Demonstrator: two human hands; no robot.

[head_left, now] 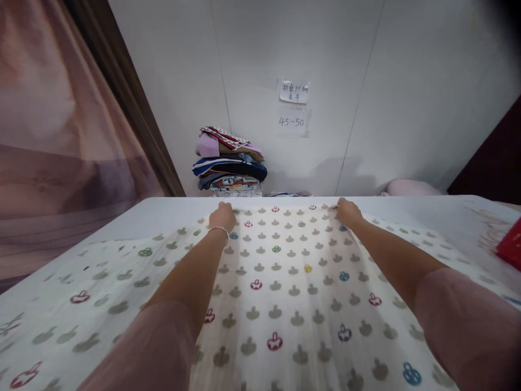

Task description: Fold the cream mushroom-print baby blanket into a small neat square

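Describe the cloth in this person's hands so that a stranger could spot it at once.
Find the white table in front of the wall. Spread over it is a big cream cloth, its far side pinched by the left hand and right hand. Unlike the folded fabrics piled beyond the table, it lies open, printed with rows of grey mushroom-like shapes and a few coloured ones.

Left arm (185,282) stretched long to the far side, left hand (222,216) curled in, knuckles up, right arm (396,252) matching it, right hand (349,210) pinched too, both level, well apart!
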